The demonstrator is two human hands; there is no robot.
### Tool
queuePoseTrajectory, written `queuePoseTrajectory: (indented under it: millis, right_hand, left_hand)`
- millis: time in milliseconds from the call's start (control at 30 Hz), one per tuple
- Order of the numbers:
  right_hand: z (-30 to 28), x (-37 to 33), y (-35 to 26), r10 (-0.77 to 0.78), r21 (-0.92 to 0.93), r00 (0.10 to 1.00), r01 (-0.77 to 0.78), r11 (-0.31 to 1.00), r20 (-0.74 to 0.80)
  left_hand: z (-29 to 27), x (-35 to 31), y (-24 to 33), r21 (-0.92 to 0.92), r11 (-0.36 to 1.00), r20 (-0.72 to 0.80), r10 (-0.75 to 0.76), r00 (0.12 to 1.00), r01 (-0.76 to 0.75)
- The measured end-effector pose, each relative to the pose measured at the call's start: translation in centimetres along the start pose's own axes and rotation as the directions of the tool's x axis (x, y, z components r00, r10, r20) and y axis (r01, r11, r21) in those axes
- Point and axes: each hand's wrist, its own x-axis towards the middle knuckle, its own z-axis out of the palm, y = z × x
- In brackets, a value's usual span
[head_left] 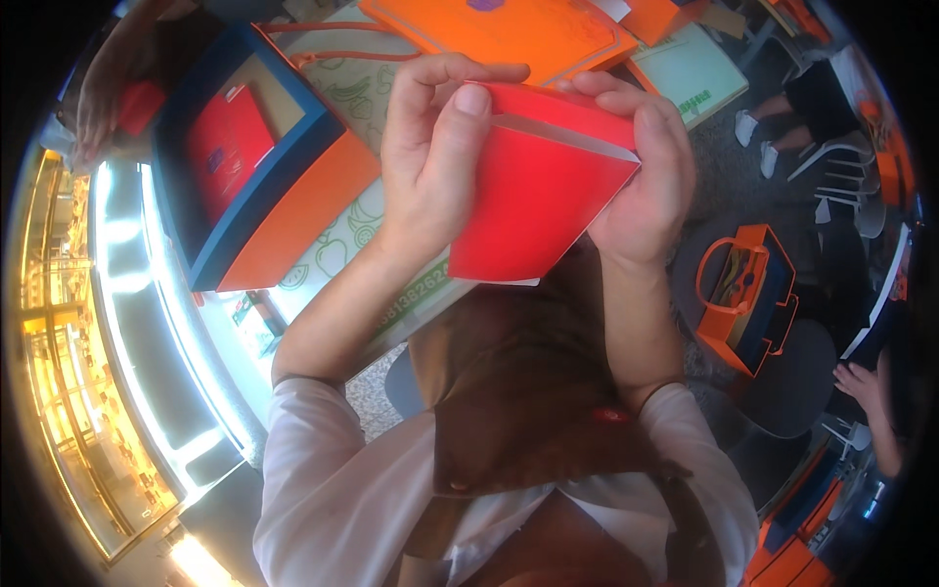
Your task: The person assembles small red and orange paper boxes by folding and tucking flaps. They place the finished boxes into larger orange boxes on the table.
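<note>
- Glowing at your far left, a display case (pixel 73 391) shows shelves in warm yellow light.
- Above it, near the upper corner, you see another person's hand (pixel 96 112) hanging downward.
- Next comes an open blue-rimmed box (pixel 298 205) with an orange side; a red packet (pixel 230 152) lies inside it.
- That box rests on the bench (pixel 342 235), whose pale top carries green drawings of fruit.
- Your left hand (pixel 435 152) grasps the red carton's upper left edge, thumb on the near face.
- The red carton (pixel 548 201) is held up, tilted, between both hands, above your brown apron (pixel 548 391); a pale strip crosses it near the top.
- Beyond it lies a flat orange piece (pixel 518 39).
- Your right hand (pixel 650 181) grasps the carton's right edge, fingers curled toward its upper corner.
- Farther right, an orange handled bag (pixel 734 318) stands by a dark grey chair (pixel 797 382).
- At the far right, a second person's hand (pixel 863 386) shows, well apart from yours.
</note>
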Motion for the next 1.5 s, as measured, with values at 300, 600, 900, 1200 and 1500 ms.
queuePoseTrajectory:
  millis: [300, 600, 900, 1200, 1500]
  right_hand:
    - [0.0, -0.2, 0.6, -0.071, -0.095, 0.997, 0.069, 0.993, -0.019]
    - [0.0, -0.3, 1.4, -0.115, -0.156, 0.993, 0.115, 0.981, 0.009]
    - [-0.1, -0.4, 1.1, -0.118, -0.256, 0.993, 0.119, 0.959, 0.016]
    - [-0.2, -0.3, 1.2, -0.121, -0.231, 0.992, 0.123, 0.965, 0.024]
    - [-0.4, -0.2, 1.5, -0.123, -0.217, 0.992, 0.126, 0.968, 0.027]
  left_hand:
    - [-1.0, 0.4, -1.0, 0.277, 0.944, 0.102, 0.155, 0.983, -0.177]
    - [-1.2, 0.4, -0.9, 0.259, 0.959, 0.067, 0.105, 0.992, -0.119]
    - [-0.8, 0.5, -0.3, 0.173, 0.985, 0.039, -0.015, 0.999, 0.008]
    - [-0.7, 0.3, 0.0, 0.09, 0.995, 0.006, -0.049, 0.999, 0.049]
    - [-0.9, 0.3, 0.4, 0.188, 0.978, 0.038, -0.099, 0.994, 0.09]
